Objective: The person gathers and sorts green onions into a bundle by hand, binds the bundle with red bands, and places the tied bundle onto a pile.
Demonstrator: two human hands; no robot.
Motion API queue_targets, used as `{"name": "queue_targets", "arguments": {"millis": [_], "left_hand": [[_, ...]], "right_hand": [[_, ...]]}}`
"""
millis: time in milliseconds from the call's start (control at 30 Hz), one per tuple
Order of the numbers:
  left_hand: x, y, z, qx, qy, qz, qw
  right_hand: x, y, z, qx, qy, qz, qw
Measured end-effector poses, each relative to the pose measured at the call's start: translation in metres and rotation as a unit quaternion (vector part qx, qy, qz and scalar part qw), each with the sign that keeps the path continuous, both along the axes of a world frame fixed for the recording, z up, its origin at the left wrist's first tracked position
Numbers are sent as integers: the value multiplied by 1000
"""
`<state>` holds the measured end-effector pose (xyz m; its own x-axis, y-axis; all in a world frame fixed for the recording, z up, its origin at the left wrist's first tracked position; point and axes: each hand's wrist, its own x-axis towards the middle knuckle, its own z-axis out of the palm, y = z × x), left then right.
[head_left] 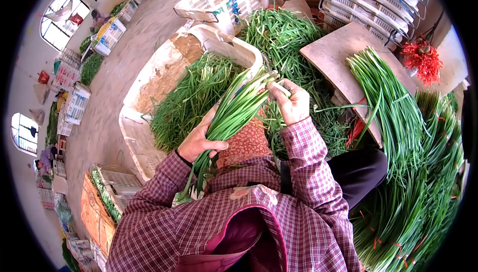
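My left hand [201, 142] is wrapped round a bunch of green chives [239, 108], which lies slanted above my lap with its pale stem ends up and to the right. At those ends, my right hand [291, 102] is closed, thumb and fingers pinched together on stems at the edge of the bunch. Something pale shows by its fingertips, too small to make out. The leafy tips of the bunch hang below my left hand. Loose chives [191, 100] lie in a white plastic crate [137, 132] just beyond my left hand.
More loose chives [281, 35] are heaped behind my right hand. A board [331, 53] at right carries a neat chive bundle [391, 108]. Bundles tied with red bands [398, 222] are piled beside my knee. Red ties [422, 60] hang near stacked crates [371, 3].
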<state>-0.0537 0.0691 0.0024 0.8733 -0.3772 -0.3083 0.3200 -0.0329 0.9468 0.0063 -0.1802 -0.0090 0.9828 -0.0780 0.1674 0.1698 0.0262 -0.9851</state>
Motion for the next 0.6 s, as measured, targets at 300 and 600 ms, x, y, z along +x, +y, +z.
{"name": "queue_targets", "arguments": {"millis": [300,600], "left_hand": [[7,62,-27,-119,76,-20,990],[10,52,-21,-145,85,-35,985]], "right_hand": [[4,-154,-35,-218,-22,-403,888],[-4,-62,-25,-268,-40,-129,954]]}}
